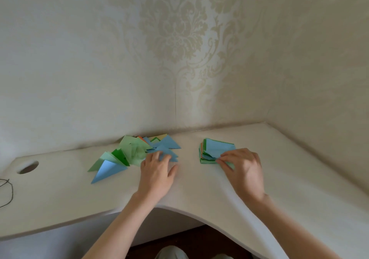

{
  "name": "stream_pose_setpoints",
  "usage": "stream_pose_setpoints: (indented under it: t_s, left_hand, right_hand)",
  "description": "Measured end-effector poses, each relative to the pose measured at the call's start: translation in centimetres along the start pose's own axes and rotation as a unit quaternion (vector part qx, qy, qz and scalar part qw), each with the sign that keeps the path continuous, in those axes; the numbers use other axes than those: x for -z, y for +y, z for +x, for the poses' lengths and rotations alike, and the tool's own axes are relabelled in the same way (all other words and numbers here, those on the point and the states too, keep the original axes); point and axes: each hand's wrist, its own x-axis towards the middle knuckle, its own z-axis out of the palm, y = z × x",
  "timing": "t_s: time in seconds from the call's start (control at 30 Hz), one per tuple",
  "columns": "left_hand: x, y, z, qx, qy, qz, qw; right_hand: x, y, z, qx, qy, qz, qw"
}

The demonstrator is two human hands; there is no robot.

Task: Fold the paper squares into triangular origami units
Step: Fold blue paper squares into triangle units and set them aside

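Note:
A loose pile of folded triangles [137,151] in blue, light green and dark green lies at the back middle of the white desk. My left hand [157,171] rests flat at the pile's right edge, its straight fingertips on a blue triangle [169,156]. To the right sits a stack of paper squares [216,149], blue on top with green and orange edges showing. My right hand [242,169] is at the stack's front right corner, and its thumb and fingers pinch the top blue sheet's corner.
The white desk [199,187] fits into a wall corner, with a curved cut-out in its front edge. A round cable hole [28,167] is at the left, and a dark cord [7,191] lies at the far left edge. Patterned wallpaper rises behind.

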Motion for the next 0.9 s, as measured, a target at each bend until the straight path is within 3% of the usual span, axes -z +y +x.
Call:
stream_pose_setpoints:
  t_s: [0.1,0.27,0.33,0.67,0.9]
  left_hand:
    - [-0.1,2.8,-0.5,-0.071,0.014,-0.123,0.990]
    - [-0.8,6.3,-1.4,-0.126,-0.084,-0.238,0.959]
    - [-1.3,6.8,-1.9,-0.132,-0.110,-0.245,0.954]
    - [-1.9,8.2,-1.9,-0.086,-0.084,-0.244,0.962]
    - [-1.9,8.6,-1.8,-0.046,-0.107,-0.258,0.959]
  right_hand:
    - [0.5,-0.4,-1.8,0.021,-0.037,-0.004,0.999]
    - [0.5,0.0,-4.0,0.018,-0.105,0.010,0.994]
    - [0.6,0.2,-4.4,0.003,-0.127,0.014,0.992]
    - [0.2,0.9,-4.2,-0.104,-0.173,0.121,0.972]
    - [0.3,0.7,-3.6,-0.190,-0.204,0.150,0.948]
